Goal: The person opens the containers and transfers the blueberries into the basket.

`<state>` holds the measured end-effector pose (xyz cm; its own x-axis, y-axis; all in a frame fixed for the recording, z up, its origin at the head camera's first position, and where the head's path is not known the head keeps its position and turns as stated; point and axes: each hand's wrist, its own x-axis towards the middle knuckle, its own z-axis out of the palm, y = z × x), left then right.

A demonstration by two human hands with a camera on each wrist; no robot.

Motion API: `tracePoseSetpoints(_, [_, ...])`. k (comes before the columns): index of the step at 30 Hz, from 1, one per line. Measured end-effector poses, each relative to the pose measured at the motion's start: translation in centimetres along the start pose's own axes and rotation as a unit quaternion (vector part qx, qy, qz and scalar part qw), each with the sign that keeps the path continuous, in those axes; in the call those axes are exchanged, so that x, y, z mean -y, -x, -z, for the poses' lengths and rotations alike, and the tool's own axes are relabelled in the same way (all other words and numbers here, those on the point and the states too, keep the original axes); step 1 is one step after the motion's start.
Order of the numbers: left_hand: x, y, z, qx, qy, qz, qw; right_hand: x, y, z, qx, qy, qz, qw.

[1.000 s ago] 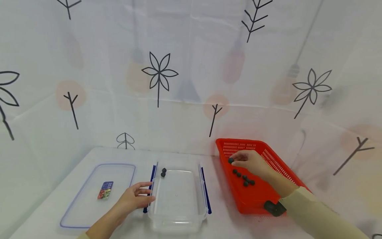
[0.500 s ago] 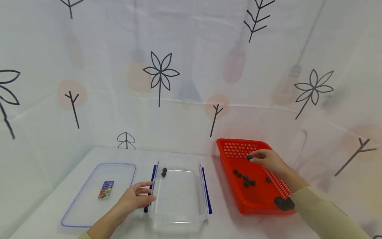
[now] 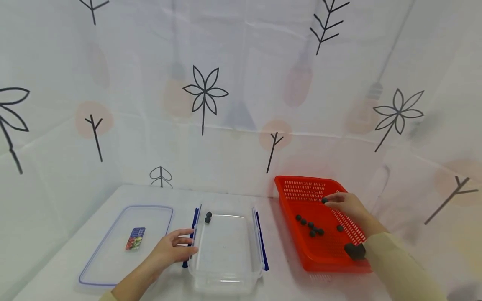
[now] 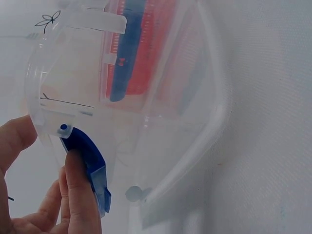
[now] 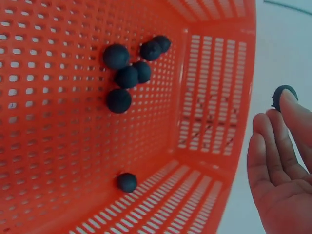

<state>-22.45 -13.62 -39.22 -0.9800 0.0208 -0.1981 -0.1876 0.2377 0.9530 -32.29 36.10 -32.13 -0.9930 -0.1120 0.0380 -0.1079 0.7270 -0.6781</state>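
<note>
My right hand pinches a blueberry between thumb and fingertips, above the far right part of the red plastic basket. Several more blueberries lie on the basket floor, with a single blueberry apart from the group near the right wall. With my left hand I hold the left side of a clear food container. Thumb at the rim, its fingers lie against the blue latch. Two blueberries sit in the container's far left corner.
A clear lid with a bluish edge and a colourful label lies on the white table left of the container. Behind everything hangs a white patterned curtain. The container's right latch hangs down beside it.
Still pinching the blueberry, my right hand has moved right across the basket, bringing a lone blueberry near the right wall into view. My left hand stays on the container.
</note>
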Motion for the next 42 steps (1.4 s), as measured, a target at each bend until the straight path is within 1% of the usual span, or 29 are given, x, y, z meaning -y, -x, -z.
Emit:
tracePoseSetpoints(5, [0.0, -0.1, 0.0, 0.005, 0.002, -0.007, 1.0000, -1.0, 0.0, 0.1, 0.006, -0.011, -0.025, 0.9996])
tracePoseSetpoints(10, [0.1, -0.2, -0.1, 0.013, 0.003, -0.011, 0.9998, -1.9, 0.1, 0.3, 0.002, -0.002, -0.038, 0.9993])
tracePoseSetpoints(13, [0.0, -0.2, -0.2, 0.014, 0.000, -0.011, 0.9998, -2.2, 0.3, 0.5, -0.003, -0.004, -0.038, 0.9993])
tracePoseSetpoints(19, [-0.1, -0.1, -0.2, 0.013, 0.000, -0.013, 0.9998, -1.9, 0.7, 0.8, -0.009, -0.005, -0.014, 0.9998])
tracePoseSetpoints(23, [-0.1, -0.1, -0.1, 0.013, 0.000, -0.012, 0.9998, -1.0, 0.8, 0.8, -0.007, -0.006, -0.009, 0.9999])
tracePoseSetpoints(27, [-0.1, 0.0, 0.0, 0.010, 0.000, -0.011, 0.9999, 0.6, 0.7, 0.5, -0.010, -0.004, -0.003, 0.9999])
tracePoseSetpoints(29, [-0.1, 0.1, 0.0, 0.013, 0.005, -0.014, 0.9998, 1.4, 0.7, 0.1, -0.010, -0.011, 0.002, 0.9999])
tracePoseSetpoints(32, [0.0, 0.2, 0.1, 0.018, 0.012, -0.020, 0.9996, 2.4, 0.6, -0.6, -0.009, -0.030, 0.005, 0.9995])
tracePoseSetpoints(35, [0.0, 0.3, 0.1, 0.024, 0.018, -0.023, 0.9993, 3.5, 0.7, -1.5, -0.005, -0.048, 0.016, 0.9987])
tracePoseSetpoints(39, [0.0, 0.3, 0.1, 0.018, 0.016, -0.023, 0.9995, 5.2, 0.8, -2.9, -0.003, -0.063, 0.027, 0.9977])
tracePoseSetpoints(42, [0.1, 0.1, 0.1, 0.013, 0.013, -0.020, 0.9996, 6.2, 0.8, -3.7, 0.001, -0.076, 0.019, 0.9969])
